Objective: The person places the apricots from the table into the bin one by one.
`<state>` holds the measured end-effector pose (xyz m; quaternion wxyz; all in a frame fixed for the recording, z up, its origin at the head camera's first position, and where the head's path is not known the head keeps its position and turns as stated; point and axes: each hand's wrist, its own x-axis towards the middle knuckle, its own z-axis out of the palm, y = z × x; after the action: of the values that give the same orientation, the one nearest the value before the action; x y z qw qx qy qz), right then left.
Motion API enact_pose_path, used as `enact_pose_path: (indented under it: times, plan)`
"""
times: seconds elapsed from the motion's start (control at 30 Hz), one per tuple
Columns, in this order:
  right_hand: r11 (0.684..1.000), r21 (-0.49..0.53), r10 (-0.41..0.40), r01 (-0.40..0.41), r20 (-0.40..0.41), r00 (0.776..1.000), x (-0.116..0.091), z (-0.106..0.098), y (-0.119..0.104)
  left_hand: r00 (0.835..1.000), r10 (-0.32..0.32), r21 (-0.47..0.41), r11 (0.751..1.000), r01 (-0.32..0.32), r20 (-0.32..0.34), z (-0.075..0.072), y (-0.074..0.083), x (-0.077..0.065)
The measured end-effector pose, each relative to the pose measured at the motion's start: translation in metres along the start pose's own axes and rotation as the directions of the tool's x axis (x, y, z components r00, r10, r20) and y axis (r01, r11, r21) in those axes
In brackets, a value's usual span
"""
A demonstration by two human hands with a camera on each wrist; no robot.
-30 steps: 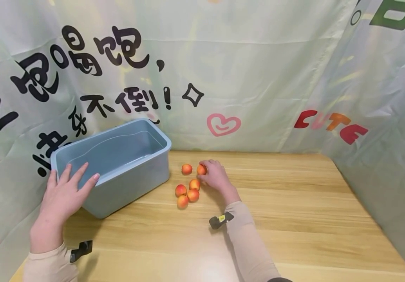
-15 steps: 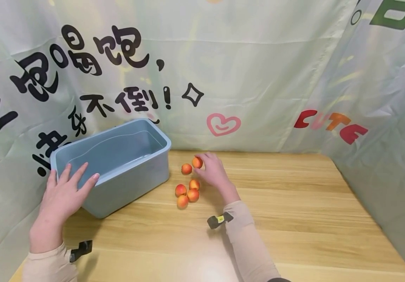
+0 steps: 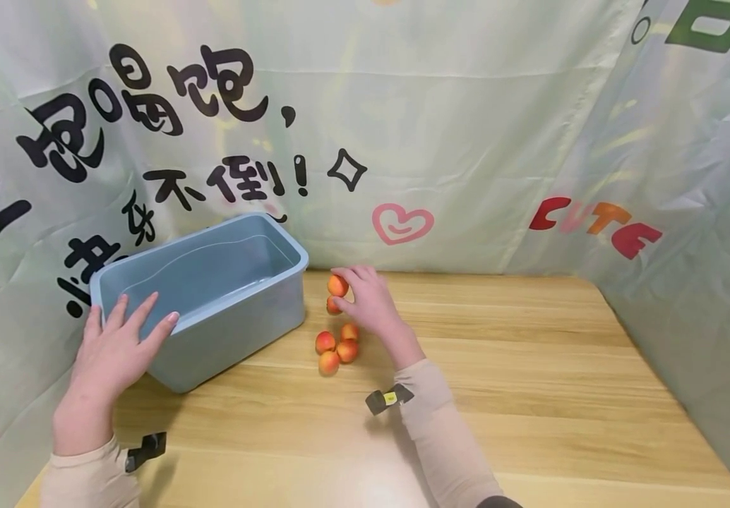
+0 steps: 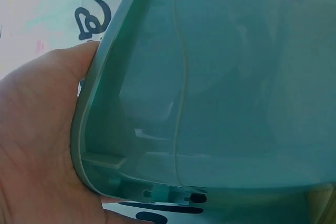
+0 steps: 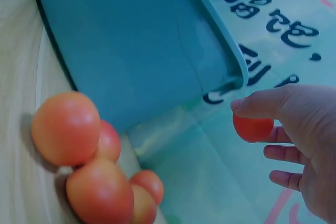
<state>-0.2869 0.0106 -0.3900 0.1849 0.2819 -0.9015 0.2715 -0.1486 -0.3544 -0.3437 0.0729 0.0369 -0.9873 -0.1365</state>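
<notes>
In the head view my right hand point(image 3: 368, 300) pinches an orange-red apricot point(image 3: 337, 285) between thumb and fingers, at the back of the table near the bin. Another apricot point(image 3: 332, 305) lies just below it, partly behind my thumb. Closer to me sits a cluster of several apricots, with one point(image 3: 329, 363) at its front. My left hand point(image 3: 114, 349) rests on the near left corner of a blue-grey plastic bin point(image 3: 231, 346), fingers spread and fairly straight. The left wrist view has that hand point(image 4: 42, 129) against the bin's rim.
The wooden table point(image 3: 530, 395) spreads out to the right of the fruit. Printed fabric point(image 3: 467, 141) hangs behind and on both sides. The bin stands close to the back left fabric; its visible inner walls are bare.
My right hand has moved left and slightly back with the apricot, from the right of the back apricot to just behind it. My left hand and the bin have stayed in place.
</notes>
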Motion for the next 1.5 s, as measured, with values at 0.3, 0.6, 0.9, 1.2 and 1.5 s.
enact_pose_path:
  times: [0.3,0.6,0.9,1.2,1.5]
  plan:
    - [0.995,0.017,-0.096,0.097,-0.072,0.993,0.01,-0.003,-0.021,1.0,-0.002,-0.002,1.0,0.002,-0.002,0.002,-0.001,0.001]
    - [0.992,0.07,-0.096,0.103,-0.104,0.99,0.019,0.005,-0.036,1.0,-0.001,-0.004,1.0,0.001,-0.004,0.001,0.0,-0.001]
    - [0.978,0.14,-0.124,0.155,-0.206,0.971,0.036,0.018,-0.048,1.0,0.01,0.002,1.0,-0.01,-0.011,0.001,0.0,0.0]
    - [0.985,0.123,-0.1,0.117,-0.141,0.985,0.05,0.028,-0.062,1.0,0.013,0.003,1.0,-0.013,-0.015,0.001,0.0,-0.001]
    - [0.996,0.063,-0.057,0.058,-0.019,0.998,0.052,0.036,-0.066,1.0,0.007,0.003,1.0,-0.007,-0.011,0.001,0.0,0.0]
